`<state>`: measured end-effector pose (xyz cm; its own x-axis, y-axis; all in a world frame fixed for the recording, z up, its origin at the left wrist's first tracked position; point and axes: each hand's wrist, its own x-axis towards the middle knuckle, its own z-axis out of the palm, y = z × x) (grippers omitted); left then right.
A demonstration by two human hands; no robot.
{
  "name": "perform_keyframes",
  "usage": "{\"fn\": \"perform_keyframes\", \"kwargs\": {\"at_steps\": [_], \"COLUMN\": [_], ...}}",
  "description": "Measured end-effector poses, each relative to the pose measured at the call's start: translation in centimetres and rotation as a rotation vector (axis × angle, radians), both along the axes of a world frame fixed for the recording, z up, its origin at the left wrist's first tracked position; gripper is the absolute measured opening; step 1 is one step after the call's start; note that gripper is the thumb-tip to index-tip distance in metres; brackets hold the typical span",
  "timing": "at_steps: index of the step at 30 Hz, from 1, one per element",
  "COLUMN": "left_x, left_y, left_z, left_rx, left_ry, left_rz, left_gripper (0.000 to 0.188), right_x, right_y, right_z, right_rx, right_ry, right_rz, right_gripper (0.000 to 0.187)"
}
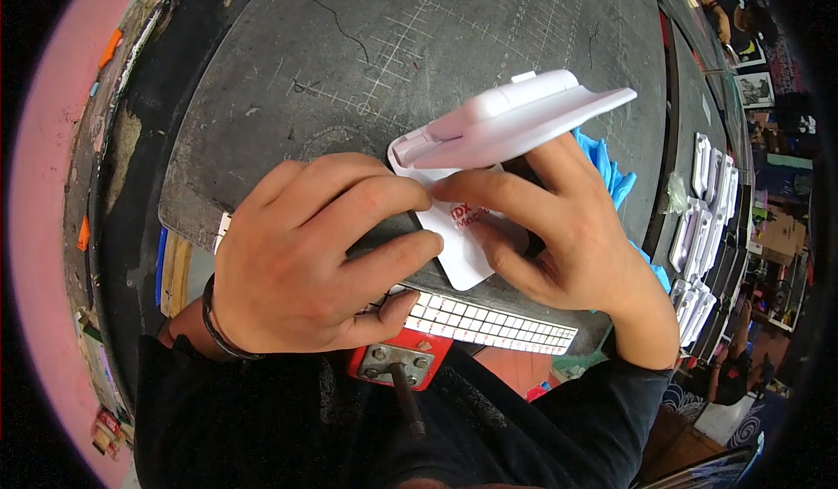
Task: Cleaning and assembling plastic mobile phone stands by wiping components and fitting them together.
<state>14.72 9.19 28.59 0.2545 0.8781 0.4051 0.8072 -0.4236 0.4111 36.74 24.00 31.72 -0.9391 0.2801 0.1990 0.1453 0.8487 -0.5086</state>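
A white hinged plastic piece [524,127] stands over the front of a dark grey board, its thick upper part tilted up to the right. Below that part extends a flat white panel with rounded corners [467,258], bearing red print. My left hand [314,253] presses bent fingertips against the panel's left edge, the thumb lower down by a gridded strip. Across from it, my right hand [559,227] has its index finger and thumb closed on the panel, partly covering the print. The raised part overhangs the right hand and hides some of its fingers.
The grey board [288,96] has white ruled marks and a loose dark thread. A gridded strip [489,323] and a red bracket with a bolt [401,358] sit at its front. Crumpled blue material [611,170] lies right; similar white pieces [698,218] stand beyond. People show far right.
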Motion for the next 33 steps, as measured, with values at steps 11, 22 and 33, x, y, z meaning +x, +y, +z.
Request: {"fn": "perform_keyframes", "kwargs": {"at_steps": [11, 22, 33], "left_x": [0.1, -0.1, 0.3], "left_y": [0.3, 0.2, -0.1], "left_z": [-0.5, -0.5, -0.8], "left_rx": [0.056, 0.053, 0.055], "left_ry": [-0.037, -0.028, 0.007], "left_rz": [0.016, 0.012, 0.052], "left_gripper": [0.046, 0.047, 0.051], "right_x": [-0.6, -1.2, -0.7], "right_y": [1.7, 1.9, 2.8], "right_z": [-1.0, -1.3, -2.0], "right_rx": [0.36, 0.444, 0.475], "right_ry": [0.142, 0.13, 0.17], "right_rz": [0.172, 0.253, 0.245], "right_gripper": [0.024, 0.025, 0.027]}}
